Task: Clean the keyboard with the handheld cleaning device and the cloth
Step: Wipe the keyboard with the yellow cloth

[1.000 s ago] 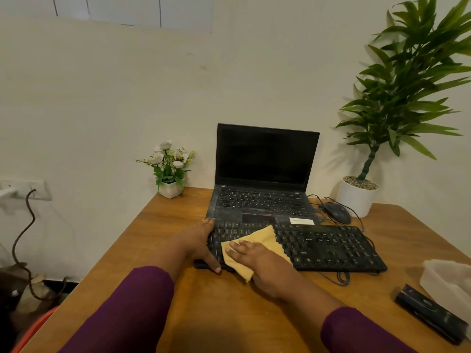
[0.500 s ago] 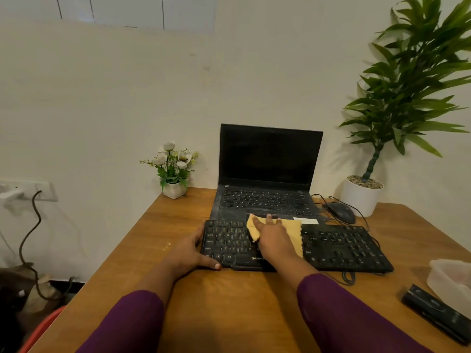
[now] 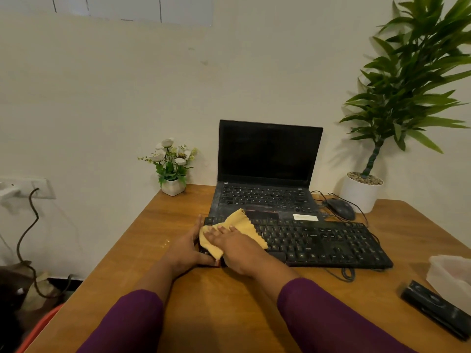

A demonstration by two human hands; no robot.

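A black keyboard [image 3: 318, 242] lies across the wooden desk [image 3: 229, 301] in front of an open laptop. My right hand [image 3: 235, 248] presses a yellow cloth [image 3: 237, 224] flat onto the keyboard's left end, fingers spread over it. My left hand [image 3: 187, 247] grips the keyboard's left edge, thumb at the front corner. A black handheld cleaning device [image 3: 437, 308] lies on the desk at the far right, away from both hands.
The black laptop [image 3: 267, 174] stands open behind the keyboard. A mouse [image 3: 341, 208] with its cable and a large potted plant [image 3: 362, 192] sit at the back right. A small flower pot [image 3: 173, 186] is back left. A translucent white container [image 3: 451, 273] is at the right edge.
My right hand has swept the cloth from the keyboard's upper middle back to its left end. My left hand stays on the left edge.
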